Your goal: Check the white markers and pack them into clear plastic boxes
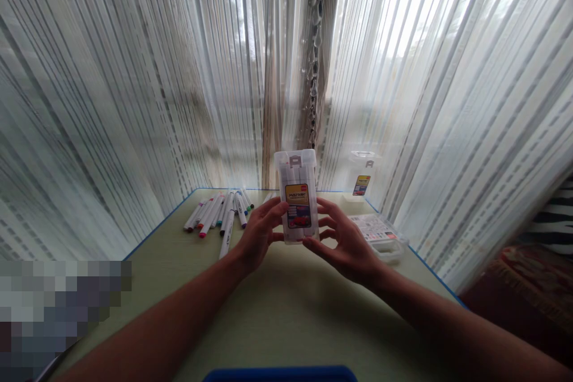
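Note:
A clear plastic marker case (296, 197) with a yellow and black label stands upright between my hands, with white markers showing through its wall. My left hand (262, 230) grips its left side, thumb on the front by the label. Along the right side and lower corner, the fingers of my right hand (344, 242) are closed on the same case. Loose white markers (217, 212) with coloured ends lie in a pile to the left of my left hand. One marker (227, 236) points toward me, close to my left wrist.
Behind my right hand, another clear case (362, 176) stands upright at the table's back right. A case lying flat (378, 233) with a printed sheet is by the right edge. A blue object (280, 374) shows at the front of the green table (286, 316). String curtains (224, 71) hang behind.

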Demonstrator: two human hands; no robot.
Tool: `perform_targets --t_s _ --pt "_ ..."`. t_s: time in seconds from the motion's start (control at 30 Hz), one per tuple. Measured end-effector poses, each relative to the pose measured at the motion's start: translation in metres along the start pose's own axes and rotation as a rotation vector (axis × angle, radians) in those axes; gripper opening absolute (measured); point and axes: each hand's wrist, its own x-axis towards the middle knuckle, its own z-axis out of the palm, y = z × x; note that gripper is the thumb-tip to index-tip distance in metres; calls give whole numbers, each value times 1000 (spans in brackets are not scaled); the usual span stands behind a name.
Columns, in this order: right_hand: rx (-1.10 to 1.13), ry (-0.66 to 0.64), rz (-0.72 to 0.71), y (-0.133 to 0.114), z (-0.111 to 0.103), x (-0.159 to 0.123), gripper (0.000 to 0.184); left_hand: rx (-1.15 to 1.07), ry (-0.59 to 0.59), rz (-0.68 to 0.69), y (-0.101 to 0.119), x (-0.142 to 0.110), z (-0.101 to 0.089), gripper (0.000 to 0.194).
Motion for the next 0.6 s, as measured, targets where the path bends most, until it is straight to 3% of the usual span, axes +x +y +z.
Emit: perform_targets --t_s 0.6 --pt "20 -34 -15 2 -4 -4 62 -2 -1 -13 4 -1 1 46"
